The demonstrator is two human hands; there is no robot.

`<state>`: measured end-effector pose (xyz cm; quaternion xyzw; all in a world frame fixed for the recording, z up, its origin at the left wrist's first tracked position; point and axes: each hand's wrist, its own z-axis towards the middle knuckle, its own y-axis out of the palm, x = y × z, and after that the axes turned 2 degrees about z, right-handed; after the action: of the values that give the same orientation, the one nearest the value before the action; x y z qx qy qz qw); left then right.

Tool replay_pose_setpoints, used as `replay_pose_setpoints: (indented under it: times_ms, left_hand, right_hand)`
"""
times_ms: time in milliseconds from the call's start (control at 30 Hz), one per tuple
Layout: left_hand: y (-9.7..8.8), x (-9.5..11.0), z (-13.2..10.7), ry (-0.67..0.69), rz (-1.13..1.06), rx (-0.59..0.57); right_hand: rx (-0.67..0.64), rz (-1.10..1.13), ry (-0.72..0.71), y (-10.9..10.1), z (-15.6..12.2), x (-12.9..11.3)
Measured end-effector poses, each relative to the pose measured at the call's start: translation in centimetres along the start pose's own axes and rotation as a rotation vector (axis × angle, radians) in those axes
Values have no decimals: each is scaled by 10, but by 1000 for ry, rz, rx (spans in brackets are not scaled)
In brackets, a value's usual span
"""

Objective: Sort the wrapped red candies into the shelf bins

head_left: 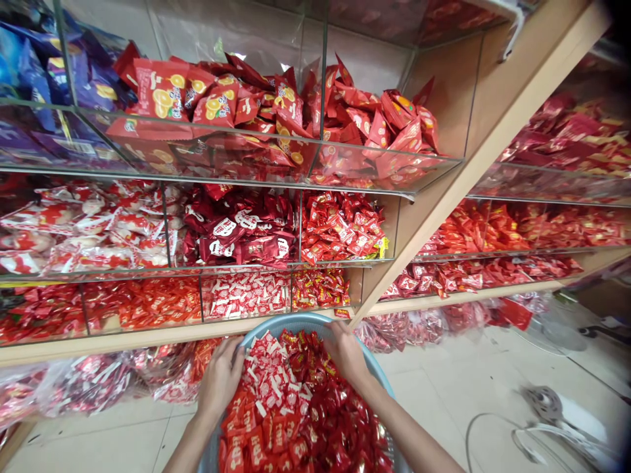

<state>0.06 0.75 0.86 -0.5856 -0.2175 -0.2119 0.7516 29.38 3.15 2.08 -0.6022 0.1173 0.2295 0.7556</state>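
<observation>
A tall shelving unit point(434, 236) with clear-fronted compartments of wrapped sweets stands just beyond the fingers of both hands, rising above them and running off to either side. Next in size is the blue-grey basket point(290, 320), between the left hand point(221, 371) and the right hand point(349, 355). Its far rim curves past the fingertips, close to the unit's bottom ledge point(197, 333); from the fingers, its visible length runs back toward the body and out of view below.

Bags of sweets point(93, 384) lie on the floor outward from the left fingers, under the lowest shelf, with another group point(409, 328) past the right fingers.

The left fingers are bent together over the basket's left rim, thumb on the inner side. The right fingers curl inward at the far right rim; they are a little blurred, so I can't make out whether they grip it or only rest by the contents.

Inside, dark red sweets point(340, 420) lie below the right fingers, nearer that hand. Orange-red packets point(261, 433) lie below the left fingers, nearer the left. Red-and-white sweets point(271, 371) sit right beside the left thumb. Smallest, a single red packet point(342, 314) rests on the ledge just past the right fingertips.
</observation>
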Motion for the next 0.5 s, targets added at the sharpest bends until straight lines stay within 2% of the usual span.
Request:
replay_pose_setpoints:
  times_ms: [100,167,333,433,500]
  left_hand:
    - [1,0,0,6,-7,13]
    - [0,0,0,0,-13,13]
    - [-1,1,-1,-22,-35,-28]
    - [-1,1,0,-22,-42,-24]
    - [-1,1,0,-18,-43,-11]
  right_hand:
    - [91,18,31,-16,40,-7]
    - [66,-27,72,-19,69,-13]
    - [-182,-256,315,3,124,-26]
    - [-315,-354,411,16,140,-33]
    - [-344,-366,452,20,145,-36]
